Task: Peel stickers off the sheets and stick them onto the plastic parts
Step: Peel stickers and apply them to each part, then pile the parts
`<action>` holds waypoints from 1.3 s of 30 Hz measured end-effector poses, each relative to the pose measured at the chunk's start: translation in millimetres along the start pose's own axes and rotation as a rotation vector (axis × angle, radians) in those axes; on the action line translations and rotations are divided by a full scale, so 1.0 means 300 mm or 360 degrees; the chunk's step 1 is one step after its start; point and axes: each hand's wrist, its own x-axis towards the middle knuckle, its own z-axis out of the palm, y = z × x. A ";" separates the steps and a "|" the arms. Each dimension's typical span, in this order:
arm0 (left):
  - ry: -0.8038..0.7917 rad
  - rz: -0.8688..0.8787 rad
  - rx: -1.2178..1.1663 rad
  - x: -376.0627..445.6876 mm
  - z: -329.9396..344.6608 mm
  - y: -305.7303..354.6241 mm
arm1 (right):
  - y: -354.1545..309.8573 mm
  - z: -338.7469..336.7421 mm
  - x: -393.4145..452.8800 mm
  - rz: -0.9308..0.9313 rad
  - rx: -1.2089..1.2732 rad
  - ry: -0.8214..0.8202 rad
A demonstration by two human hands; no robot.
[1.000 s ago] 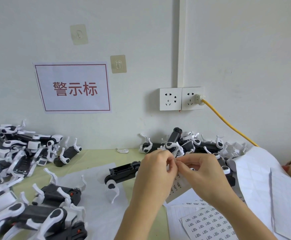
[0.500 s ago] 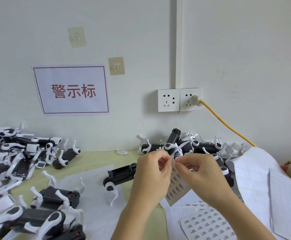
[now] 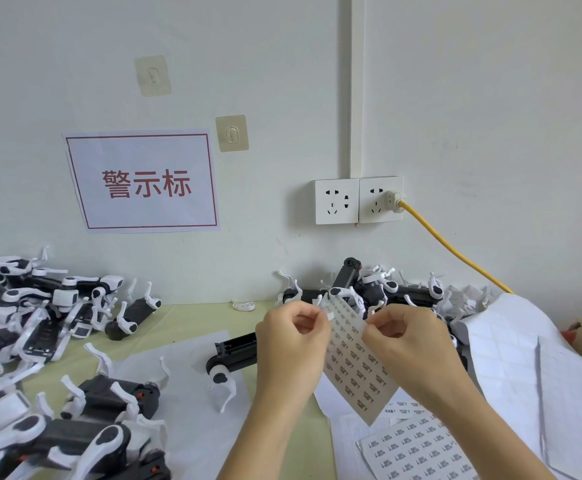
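Sticker sheets: one printed sheet (image 3: 417,448) lies flat at the near right edge of the table (image 3: 185,317). Above it, the right hand (image 3: 411,344) pinches a second sheet (image 3: 359,362) held up, while the left hand (image 3: 293,341) pinches a small peeled sticker (image 3: 329,316). One plastic part (image 3: 234,355) lies just left of the hands. Two heaps of parts crowd the far-left and far-right edges.

1. The left hand (image 3: 291,344) is bare, with no glove, ring or watch showing.
2. The right hand (image 3: 409,344) is likewise bare and without jewellery.
3. Both forearms are uncovered down to the bottom edge of the view; no sleeve shows.
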 end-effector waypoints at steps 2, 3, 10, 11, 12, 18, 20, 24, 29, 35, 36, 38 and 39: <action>0.0018 -0.0121 -0.0116 0.001 -0.005 0.000 | 0.006 -0.008 0.005 0.0093 -0.0071 0.0031; 0.0024 -0.0174 -0.0164 0.001 -0.008 0.001 | 0.009 -0.014 0.008 0.0133 -0.0120 0.0048; 0.0107 -0.0348 -0.0306 -0.003 -0.016 0.009 | 0.037 -0.021 0.003 0.0167 -0.0677 0.0207; 0.0115 -0.0356 -0.0314 -0.003 -0.016 0.010 | 0.036 -0.017 -0.003 0.0117 -0.0766 0.0246; 0.0121 -0.0359 -0.0321 -0.004 -0.016 0.011 | 0.031 -0.013 -0.007 0.0036 -0.0813 0.0279; 0.0124 -0.0368 -0.0335 -0.007 -0.014 0.016 | -0.055 0.030 -0.052 -0.0383 -0.0067 -0.0177; 0.0117 -0.0355 -0.0326 -0.008 -0.013 0.018 | -0.059 0.050 -0.067 -0.0425 -0.0001 -0.0304; 0.0120 -0.0338 -0.0289 -0.009 -0.011 0.022 | -0.063 0.065 -0.075 -0.0483 0.0053 -0.0400; 0.0114 -0.0335 -0.0296 -0.006 -0.011 0.015 | -0.063 0.069 -0.075 -0.0478 0.0126 -0.0460; -0.0130 -0.0322 -0.0447 -0.002 -0.005 0.020 | -0.054 0.068 -0.068 -0.0443 0.0216 -0.0426; -0.0178 -0.0298 -0.0417 -0.002 -0.005 0.019 | -0.049 0.069 -0.065 -0.0417 0.0200 -0.0387; -0.0191 -0.0210 -0.0243 0.002 -0.009 0.009 | -0.038 0.068 -0.057 -0.0306 0.0191 -0.0282; -0.0145 -0.0142 -0.0114 0.006 -0.016 0.001 | -0.032 0.065 -0.052 -0.0236 0.0220 -0.0233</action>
